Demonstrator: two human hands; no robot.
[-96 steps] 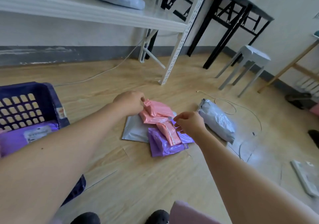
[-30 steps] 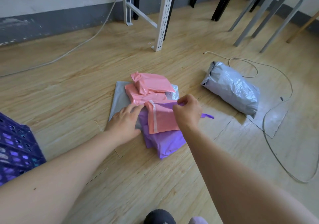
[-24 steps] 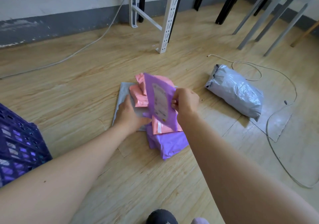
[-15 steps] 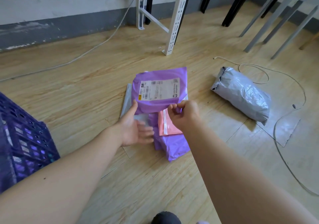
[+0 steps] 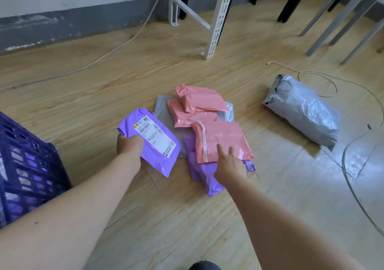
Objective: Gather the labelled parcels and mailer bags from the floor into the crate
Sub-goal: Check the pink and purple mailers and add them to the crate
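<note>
Floorboards (image 5: 93, 107) carry the pile (image 5: 199, 122); left hand (image 5: 129, 146) grips a labelled purple mailer (image 5: 154, 143), seemingly for the crate (image 5: 27, 165), right hand (image 5: 230, 167)'s fingers (image 5: 220, 149) flat on a pink mailer (image 5: 222, 136).

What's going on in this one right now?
A person is clearing mailer bags off the floor. The left hand grips a purple labelled mailer, held near the purple crate but not in it. The right hand lays straight fingers on a pink mailer that lies over other bags. A grey parcel lies apart.
</note>
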